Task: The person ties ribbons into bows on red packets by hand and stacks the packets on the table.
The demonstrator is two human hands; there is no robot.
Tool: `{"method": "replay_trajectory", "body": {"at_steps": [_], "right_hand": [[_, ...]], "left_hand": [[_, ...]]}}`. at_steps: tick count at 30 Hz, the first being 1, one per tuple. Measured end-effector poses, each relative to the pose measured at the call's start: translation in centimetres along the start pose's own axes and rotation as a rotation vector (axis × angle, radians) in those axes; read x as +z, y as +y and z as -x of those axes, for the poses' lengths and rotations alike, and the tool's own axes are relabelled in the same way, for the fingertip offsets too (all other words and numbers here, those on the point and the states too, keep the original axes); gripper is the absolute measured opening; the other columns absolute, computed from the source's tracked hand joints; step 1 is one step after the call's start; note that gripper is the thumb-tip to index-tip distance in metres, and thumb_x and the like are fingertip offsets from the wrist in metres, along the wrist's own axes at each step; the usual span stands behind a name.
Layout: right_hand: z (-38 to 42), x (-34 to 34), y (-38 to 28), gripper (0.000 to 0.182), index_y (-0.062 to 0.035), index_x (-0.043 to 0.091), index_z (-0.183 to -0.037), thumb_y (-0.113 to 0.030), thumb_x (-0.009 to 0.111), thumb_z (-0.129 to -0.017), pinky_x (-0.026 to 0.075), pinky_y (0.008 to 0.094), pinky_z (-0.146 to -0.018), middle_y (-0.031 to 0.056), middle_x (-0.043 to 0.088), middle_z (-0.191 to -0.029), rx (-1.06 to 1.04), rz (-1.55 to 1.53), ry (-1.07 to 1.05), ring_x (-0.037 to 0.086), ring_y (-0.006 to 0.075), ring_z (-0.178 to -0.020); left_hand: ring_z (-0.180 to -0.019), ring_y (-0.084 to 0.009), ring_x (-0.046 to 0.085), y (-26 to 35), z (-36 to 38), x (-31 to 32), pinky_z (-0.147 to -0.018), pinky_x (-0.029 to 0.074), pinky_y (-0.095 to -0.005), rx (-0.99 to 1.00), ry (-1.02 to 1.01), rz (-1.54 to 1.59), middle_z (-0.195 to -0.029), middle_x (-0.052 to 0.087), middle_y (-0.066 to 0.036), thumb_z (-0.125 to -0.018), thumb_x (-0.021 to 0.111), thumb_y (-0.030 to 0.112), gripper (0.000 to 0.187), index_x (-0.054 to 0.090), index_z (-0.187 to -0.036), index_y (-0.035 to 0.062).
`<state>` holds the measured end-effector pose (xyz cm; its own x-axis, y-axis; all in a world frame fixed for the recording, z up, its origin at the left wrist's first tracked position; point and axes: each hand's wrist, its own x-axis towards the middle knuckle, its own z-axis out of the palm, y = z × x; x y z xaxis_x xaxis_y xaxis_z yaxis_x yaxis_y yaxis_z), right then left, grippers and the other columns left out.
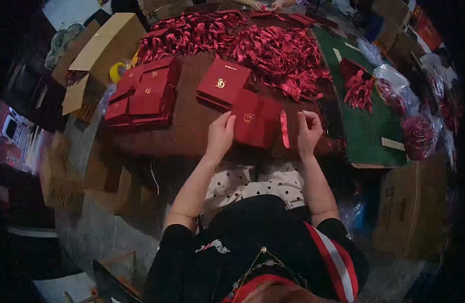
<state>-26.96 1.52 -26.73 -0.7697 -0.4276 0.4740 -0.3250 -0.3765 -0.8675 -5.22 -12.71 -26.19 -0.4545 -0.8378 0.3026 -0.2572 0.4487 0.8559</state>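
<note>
"Where is the flat square red case with the gold emblem [255,118]?"

"Near the front edge of the brown-covered surface [192,121], its upper left corner overlapping a stack of red cases with gold lettering [223,82]. The left grip [221,135] is closed on its left edge, thumb and fingers pinching."

"And the other side?"

"A narrow strip of glossy red ribbon [285,129] hangs beside the right edge (whether it is attached cannot be told). Just right of it, the right grip [309,132] is raised, fingers curled and thumb and forefinger drawn together; anything pinched there is too small to make out."

"What surrounds them?"

"To the left, a broad pile of red cases [149,92]. Beyond the stack, heaps of loose, shiny red ribbons [278,55] spread across the surface. To the right, a bunch of red ribbons [358,91] lies on a dark green board [368,129], with clear plastic bags [418,132] alongside."

"Farther out?"

"An open brown cardboard box [102,45] stands at left, near a yellow roll of tape [116,72]. Across the ribbons, a co-worker's hands [267,6] are at work on something red."
</note>
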Motion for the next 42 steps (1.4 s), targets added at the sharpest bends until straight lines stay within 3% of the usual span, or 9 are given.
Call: {"method": "replay_trajectory", "body": {"at_steps": [1,5,9,15,20,23,26,30,42], "right_hand": [[-0.3,0.2,-1.2,0.01,-0.0023,0.068,-0.097,-0.011,0.072,-0.092,0.04,0.0212,-0.061,-0.0028,0.061,-0.079,-0.159,0.075,-0.028,0.051,0.0033,-0.068],[0.1,1.5,-1.9,0.008,-0.004,0.071,-0.093,-0.009,0.074,-0.087,0.05,0.0285,-0.066,0.0059,0.07,-0.089,0.095,0.283,-0.348,0.064,0.0132,-0.078],[1.4,3.0,2.8,0.019,-0.0014,0.071,-0.095,-0.018,0.075,-0.086,0.054,0.033,-0.071,0.0118,0.073,-0.094,0.025,0.383,-0.441,0.071,0.0225,-0.084],[1.8,3.5,4.6,0.021,-0.0017,0.072,-0.095,-0.021,0.072,-0.086,0.054,0.036,-0.076,0.0137,0.073,-0.093,0.069,0.429,-0.439,0.071,0.0277,-0.088],[1.5,3.8,3.4,0.021,-0.0027,0.071,-0.095,-0.022,0.073,-0.086,0.053,0.0378,-0.075,0.0139,0.072,-0.093,0.037,0.521,-0.478,0.07,0.0294,-0.087],[1.3,4.9,2.4,0.019,-0.0012,0.071,-0.093,-0.018,0.073,-0.085,0.054,0.0337,-0.077,0.0127,0.072,-0.09,0.036,0.499,-0.476,0.07,0.0236,-0.084],[1.2,5.9,2.1,0.019,-0.0032,0.07,-0.093,-0.021,0.072,-0.087,0.054,0.0381,-0.068,0.0136,0.07,-0.09,-0.046,0.534,-0.527,0.069,0.028,-0.077],[1.8,6.3,2.9,0.018,-0.0047,0.068,-0.093,-0.021,0.073,-0.086,0.053,0.0394,-0.066,0.0122,0.068,-0.089,-0.13,0.563,-0.524,0.068,0.0307,-0.076],[1.7,6.5,2.5,0.016,-0.0034,0.067,-0.09,-0.017,0.073,-0.085,0.053,0.0388,-0.065,0.0135,0.067,-0.085,-0.173,0.588,-0.56,0.068,0.0299,-0.074]], "left_hand": [[-0.101,-0.029,0.068,-1.0,0.1,1.9,-0.085,0.052,-0.0375,-0.031,-0.055,-0.067,-0.108,0.072,-0.017,-0.101,0.055,0.024,0.035,0.064,-0.122,-0.0029],[-0.108,-0.0355,0.064,0.8,1.4,4.7,-0.089,0.051,-0.0429,-0.143,-0.07,-0.207,-0.116,0.067,-0.019,-0.099,0.054,0.022,0.035,0.061,-0.129,0.0036],[-0.105,-0.0378,0.057,0.3,1.6,5.5,-0.087,0.05,-0.0474,-0.005,0.002,-0.438,-0.116,0.057,-0.018,-0.083,0.074,0.042,0.055,0.059,-0.125,0.0095],[-0.114,-0.038,0.049,1.6,1.4,6.4,-0.097,0.043,-0.0455,-0.052,0.024,-0.588,-0.117,0.057,-0.018,-0.067,0.088,0.032,0.069,0.058,-0.122,0.0035],[-0.106,-0.0316,0.054,0.9,0.4,5.2,-0.091,0.044,-0.042,-0.048,-0.04,-0.408,-0.105,0.059,-0.011,-0.074,0.083,0.016,0.049,0.059,-0.116,0.0055],[-0.082,-0.0236,0.063,1.1,0.4,4.3,-0.075,0.051,-0.0371,-0.202,-0.093,-0.24,-0.088,0.061,-0.007,-0.08,0.08,0.015,0.044,0.059,-0.117,0.0061],[-0.089,-0.021,0.066,0.9,0.7,4.0,-0.078,0.053,-0.0364,-0.245,-0.118,-0.155,-0.093,0.067,-0.007,-0.079,0.081,0.013,0.049,0.062,-0.124,0.0092],[-0.122,-0.027,0.06,-0.1,0.9,3.7,-0.1,0.049,-0.0375,-0.208,-0.148,-0.078,-0.129,0.062,-0.013,-0.079,0.08,0.01,0.053,0.062,-0.129,0.0104],[-0.119,-0.0247,0.061,-2.1,1.6,4.5,-0.1,0.049,-0.037,-0.023,-0.101,0.039,-0.126,0.065,-0.014,-0.08,0.075,0.005,0.05,0.06,-0.128,0.0035]]}}
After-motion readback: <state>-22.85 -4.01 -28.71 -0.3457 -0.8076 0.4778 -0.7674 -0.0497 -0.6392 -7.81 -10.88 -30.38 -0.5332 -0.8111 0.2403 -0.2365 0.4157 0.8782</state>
